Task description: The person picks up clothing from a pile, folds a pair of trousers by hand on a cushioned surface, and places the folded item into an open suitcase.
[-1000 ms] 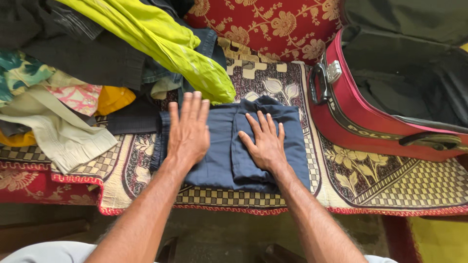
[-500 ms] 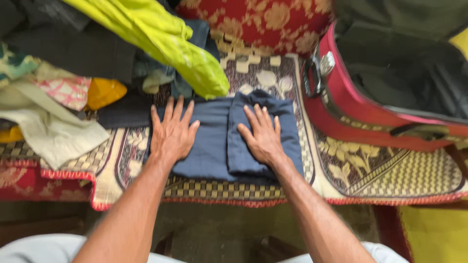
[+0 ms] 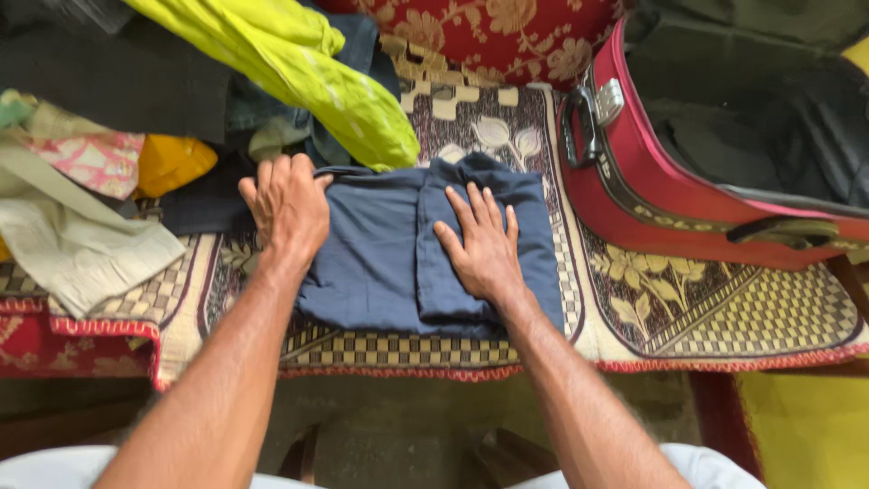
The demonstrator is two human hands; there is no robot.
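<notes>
A folded dark blue garment (image 3: 380, 254) lies on a patterned mat (image 3: 670, 308) in front of me. My right hand (image 3: 482, 244) lies flat with spread fingers on the garment's folded right half. At the garment's left edge my left hand (image 3: 286, 206) has its fingers curled over the cloth, gripping that edge.
An open red suitcase (image 3: 625, 190) with a dark lining stands at the right, close to the garment. A pile of clothes fills the left and back: a lime-green cloth (image 3: 308, 72), a yellow piece (image 3: 172, 161), a pale cream cloth (image 3: 81, 254), dark fabrics (image 3: 118, 81).
My left hand slid left from the middle of the garment to its left edge and curled its fingers over it. My right hand stayed flat on the fold.
</notes>
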